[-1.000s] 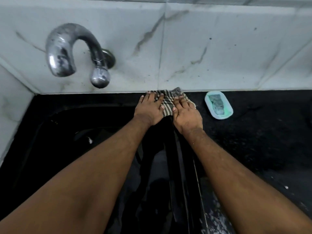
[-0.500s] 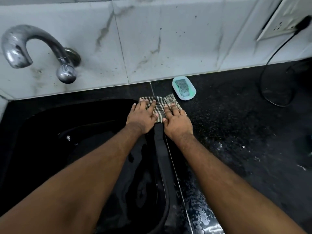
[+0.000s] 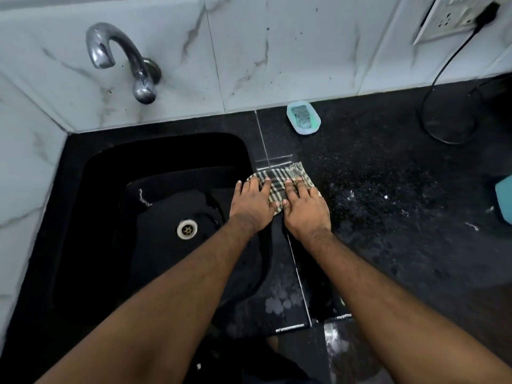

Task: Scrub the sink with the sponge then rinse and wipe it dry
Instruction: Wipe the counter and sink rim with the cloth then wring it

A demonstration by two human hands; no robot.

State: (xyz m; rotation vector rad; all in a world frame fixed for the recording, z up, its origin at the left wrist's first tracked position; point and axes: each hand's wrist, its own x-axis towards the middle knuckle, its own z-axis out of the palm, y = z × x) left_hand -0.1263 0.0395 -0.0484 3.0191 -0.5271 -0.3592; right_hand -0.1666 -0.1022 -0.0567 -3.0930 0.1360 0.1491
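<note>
Both hands, left hand and right hand, press flat with fingers spread on the checked cloth at mid-frame on the sink rim, apparently drying; next likely calls for wiping along the wet table.

Left hand and right hand press a checked cloth flat on the black sink rim.

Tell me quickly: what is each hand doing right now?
Left hand: open, fingers flat, pressing the cloth.
Right hand: open, fingers flat, pressing the same cloth.
</note>
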